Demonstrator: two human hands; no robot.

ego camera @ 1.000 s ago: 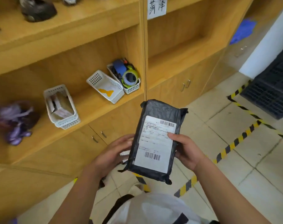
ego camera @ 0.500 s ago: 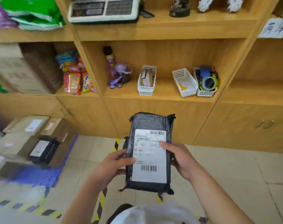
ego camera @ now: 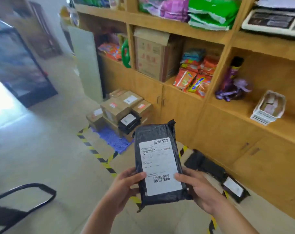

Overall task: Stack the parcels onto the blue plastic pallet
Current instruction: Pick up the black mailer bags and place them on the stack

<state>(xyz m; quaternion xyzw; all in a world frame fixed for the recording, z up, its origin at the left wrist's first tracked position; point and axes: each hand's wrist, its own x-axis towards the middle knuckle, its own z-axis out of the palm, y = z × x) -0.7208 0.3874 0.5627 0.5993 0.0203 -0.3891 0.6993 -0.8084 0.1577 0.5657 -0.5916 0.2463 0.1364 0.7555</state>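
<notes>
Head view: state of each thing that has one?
held parcel: off the ground, label up, gripped at both sides.
left hand: grips its left edge.
right hand: grips its right edge.
blue pallet: partly loaded with boxes.
floor parcel: lying loose, off the pallet.
cabinet doors: shut.

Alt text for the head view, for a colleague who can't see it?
The left hand and right hand hold a black parcel, white label facing the camera. Beyond it, a blue plastic pallet on the floor carries cardboard boxes, beside wooden shelving.
</notes>
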